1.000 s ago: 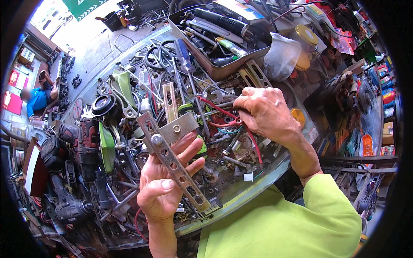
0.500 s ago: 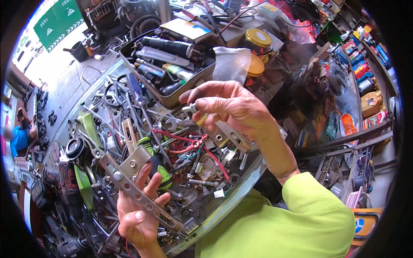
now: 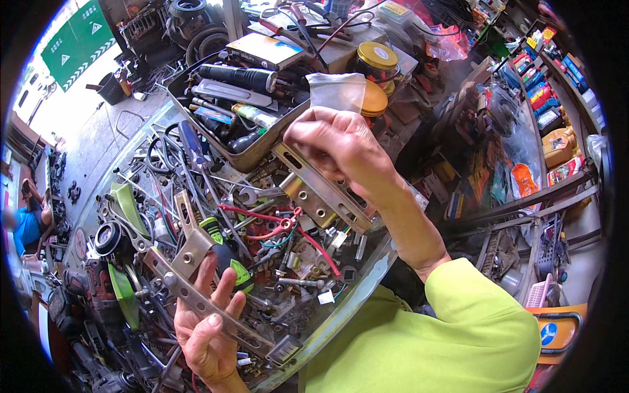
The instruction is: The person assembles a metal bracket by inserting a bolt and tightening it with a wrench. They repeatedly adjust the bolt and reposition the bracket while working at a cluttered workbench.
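Observation:
My left hand (image 3: pixel 206 344) grips a long slotted metal bracket (image 3: pixel 196 298), thumb across its face and fingers behind it. A round bolt head (image 3: pixel 170 279) sits near the bracket's upper end, where a shorter plate joins it at an angle. My right hand (image 3: pixel 357 147) is curled above a second slotted bracket (image 3: pixel 311 193) lying over the clutter. Its fingers are bent together, and whatever they hold is hidden. Between my hands lie pliers with red handles (image 3: pixel 318 250) and a green-and-black handle (image 3: pixel 228 255). Loose bolts (image 3: pixel 301 283) are scattered below these.
A metal tray (image 3: pixel 252 154) full of tools stands behind, with a flat box (image 3: pixel 265 51) on top. Yellow-lidded jars (image 3: pixel 378 56) are to its right. A power drill (image 3: pixel 105 288) lies at left. Shelves (image 3: pixel 557 118) line the right; a person in blue (image 3: pixel 27 226) is far left.
My right hand has turned and closed; the small metal piece seen at its fingertips is now hidden. The left hand still holds its bracket. The view has shifted slightly.

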A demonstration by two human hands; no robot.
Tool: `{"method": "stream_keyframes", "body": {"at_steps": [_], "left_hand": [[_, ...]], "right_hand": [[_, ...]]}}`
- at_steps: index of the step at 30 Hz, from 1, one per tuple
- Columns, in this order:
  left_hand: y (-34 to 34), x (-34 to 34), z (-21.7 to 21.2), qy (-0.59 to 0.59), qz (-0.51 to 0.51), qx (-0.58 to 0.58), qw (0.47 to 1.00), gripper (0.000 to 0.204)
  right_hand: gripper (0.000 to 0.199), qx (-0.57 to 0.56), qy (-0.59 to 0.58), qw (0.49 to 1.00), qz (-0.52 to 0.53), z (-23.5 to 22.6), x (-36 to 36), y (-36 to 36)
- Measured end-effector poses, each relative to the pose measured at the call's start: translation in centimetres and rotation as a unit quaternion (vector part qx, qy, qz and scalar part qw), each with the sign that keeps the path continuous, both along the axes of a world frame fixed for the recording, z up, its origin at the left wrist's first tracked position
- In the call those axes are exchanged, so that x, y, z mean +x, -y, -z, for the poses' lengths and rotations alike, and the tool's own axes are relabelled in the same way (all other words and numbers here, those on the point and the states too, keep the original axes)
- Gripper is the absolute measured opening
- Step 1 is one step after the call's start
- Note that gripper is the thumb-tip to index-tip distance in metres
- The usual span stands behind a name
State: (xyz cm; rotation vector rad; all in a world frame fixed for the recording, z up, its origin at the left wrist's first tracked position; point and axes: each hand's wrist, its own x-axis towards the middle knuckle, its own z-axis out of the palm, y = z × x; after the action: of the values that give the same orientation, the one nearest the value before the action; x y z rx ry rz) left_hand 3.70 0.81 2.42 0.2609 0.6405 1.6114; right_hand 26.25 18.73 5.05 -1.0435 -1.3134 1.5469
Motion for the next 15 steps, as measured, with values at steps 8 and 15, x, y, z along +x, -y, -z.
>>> {"method": "stream_keyframes", "body": {"at_steps": [8,15], "left_hand": [[0.3,-0.2,0.2,-0.029,0.013,-0.015,0.999,0.075],[0.2,-0.8,0.3,0.000,0.062,0.016,0.998,0.070]], "right_hand": [[0.039,0.309,0.466,0.826,-0.066,2.3,-0.1,0.5],[0.036,0.299,0.477,0.824,-0.063,2.1,-0.4,0.7]]}}
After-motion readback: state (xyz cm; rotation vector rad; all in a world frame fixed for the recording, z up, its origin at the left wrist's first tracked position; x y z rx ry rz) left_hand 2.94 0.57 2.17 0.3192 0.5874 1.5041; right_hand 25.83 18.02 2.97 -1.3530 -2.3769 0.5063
